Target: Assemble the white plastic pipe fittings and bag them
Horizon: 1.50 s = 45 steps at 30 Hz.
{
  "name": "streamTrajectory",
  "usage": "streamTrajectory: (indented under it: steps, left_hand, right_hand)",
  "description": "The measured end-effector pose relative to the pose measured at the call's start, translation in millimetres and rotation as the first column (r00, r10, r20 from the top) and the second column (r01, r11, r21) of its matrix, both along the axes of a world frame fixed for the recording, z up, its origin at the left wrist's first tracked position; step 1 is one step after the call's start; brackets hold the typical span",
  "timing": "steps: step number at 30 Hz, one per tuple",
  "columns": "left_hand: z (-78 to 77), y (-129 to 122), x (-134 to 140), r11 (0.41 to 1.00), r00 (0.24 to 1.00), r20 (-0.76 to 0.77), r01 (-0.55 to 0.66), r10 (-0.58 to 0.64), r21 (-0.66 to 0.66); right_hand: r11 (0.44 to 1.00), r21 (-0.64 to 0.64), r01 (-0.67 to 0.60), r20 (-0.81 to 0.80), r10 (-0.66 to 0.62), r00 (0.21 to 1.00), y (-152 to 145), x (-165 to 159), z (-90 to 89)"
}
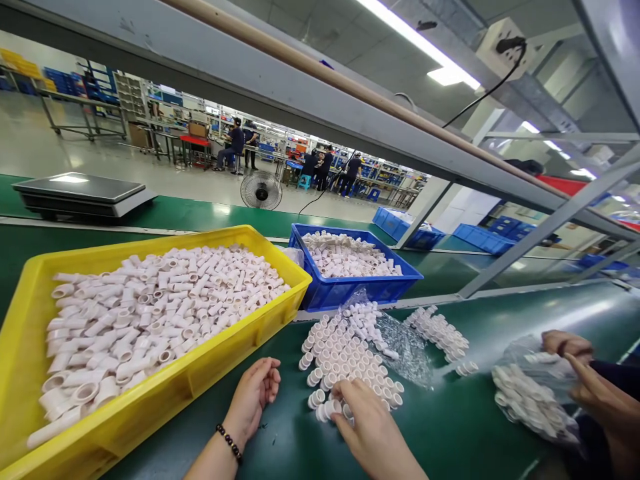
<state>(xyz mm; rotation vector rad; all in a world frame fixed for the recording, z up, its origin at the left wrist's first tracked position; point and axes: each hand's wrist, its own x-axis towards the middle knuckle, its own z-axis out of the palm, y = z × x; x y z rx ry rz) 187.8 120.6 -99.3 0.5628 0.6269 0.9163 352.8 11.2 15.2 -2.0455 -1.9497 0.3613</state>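
Left hand, yours point(253, 399), one: fingers loosely curled, thumb close to the forefinger, nothing visible held, dark bead bracelet point(229, 441) at the wrist behind them. Right hand, yours point(371, 421), one: fingers bent down onto the near edge of the white fittings point(350, 357), thumb and forefinger at either side of a few pieces; you cannot tell from this view whether they pinch any. Fittings: standing close-packed on the green table point(450, 437), under and just beyond your right fingertips. Clear plastic bag point(407, 350), one: beyond those fingertips and to their right, loose fittings at its left. Yellow bin point(200, 367), one: left of your left fingers, heaped with fittings. Blue bin point(360, 291), one: farther ahead of your right fingers, also filled. Co-worker's hands point(567, 347), two: well to the right of your fingers, at a bag of fittings point(531, 402)
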Motion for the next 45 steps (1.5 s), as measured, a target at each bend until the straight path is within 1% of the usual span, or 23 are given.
streamTrajectory:
  steps: [4,6,8,11,13,15,16,17,19,21,22,24,26,28,33,39,42,45]
  left_hand:
    - [0.8,-1.2,-0.7,1.0,1.0,-0.011,0.008,-0.008,-0.011]
    - [1.1,-1.8,-0.9,1.0,1.0,-0.019,0.01,-0.01,-0.017]
    - [0.8,-1.9,-0.9,1.0,1.0,-0.024,0.008,-0.009,-0.022]
    - [-0.3,-0.7,-0.2,1.0,1.0,-0.019,0.01,-0.01,-0.02]
    - [-0.7,0.4,0.4,1.0,1.0,-0.02,0.009,-0.009,-0.025]
    - [-0.8,1.1,0.5,0.999,1.0,-0.024,-0.003,0.002,-0.037]
    - [-0.7,1.3,0.3,0.999,1.0,-0.026,-0.015,0.014,-0.044]
    - [-0.7,1.3,-0.1,0.998,0.999,-0.028,-0.029,0.028,-0.051]
    - [-0.6,1.2,-1.4,0.996,0.998,-0.03,-0.064,0.062,-0.067]
    - [-0.9,1.4,-2.7,0.992,0.995,-0.035,-0.098,0.096,-0.079]
    - [-1.2,1.6,-3.1,0.99,0.993,-0.038,-0.112,0.109,-0.083]
    - [-2.0,2.3,-3.5,0.988,0.991,-0.042,-0.127,0.124,-0.087]
    - [-2.8,2.8,-3.5,0.988,0.992,-0.042,-0.124,0.121,-0.096]
    - [-3.6,2.9,-3.6,0.987,0.993,-0.039,-0.113,0.109,-0.111]
    - [-4.5,1.5,-5.4,0.985,0.995,-0.039,-0.099,0.094,-0.143]
    - [-4.7,0.9,-5.6,0.986,0.996,-0.055,-0.079,0.072,-0.147]
    - [-5.4,2.6,-4.4,0.986,0.996,-0.057,-0.071,0.063,-0.151]
    - [-5.5,3.8,-4.3,0.984,0.997,-0.056,-0.066,0.057,-0.163]
  right_hand:
    - [0.998,-0.038,0.059,0.132,-0.053,0.99,1.1,1.4,-19.6]
    - [0.996,-0.035,0.085,0.163,-0.078,0.983,3.7,2.2,-28.8]
    - [0.996,-0.025,0.089,0.18,-0.083,0.98,5.5,3.7,-34.3]
    - [0.998,0.026,0.066,0.156,-0.069,0.985,4.8,5.9,-33.1]
    - [0.993,0.112,0.039,0.101,-0.05,0.994,1.8,4.6,-27.3]
    - [0.979,0.205,-0.004,0.027,-0.001,1.0,-2.1,-2.0,-22.0]
    - [0.973,0.227,-0.047,-0.009,0.051,0.999,-3.8,-7.7,-20.9]
    - [0.969,0.222,-0.105,-0.042,0.117,0.992,-5.1,-14.7,-21.6]
    - [0.963,0.135,-0.232,-0.099,0.247,0.964,-5.2,-30.4,-28.8]
    - [0.95,0.002,-0.311,-0.145,0.308,0.94,-1.3,-43.7,-42.3]
    - [0.948,-0.053,-0.313,-0.159,0.301,0.94,1.8,-47.9,-50.1]
    - [0.955,-0.118,-0.272,-0.174,0.25,0.953,9.2,-50.4,-64.7]
    - [0.967,-0.132,-0.22,-0.195,0.192,0.962,15.9,-46.9,-75.3]
    - [0.974,-0.121,-0.193,-0.235,0.16,0.959,20.5,-41.3,-81.1]
    - [0.976,-0.081,-0.201,-0.348,0.161,0.924,26.6,-34.2,-87.3]
    - [0.992,-0.008,-0.128,-0.423,0.112,0.899,33.9,-29.6,-95.1]
    - [0.995,0.011,-0.102,-0.432,0.096,0.897,34.6,-27.7,-95.0]
    - [0.994,0.028,-0.108,-0.433,0.109,0.895,30.8,-30.7,-90.2]
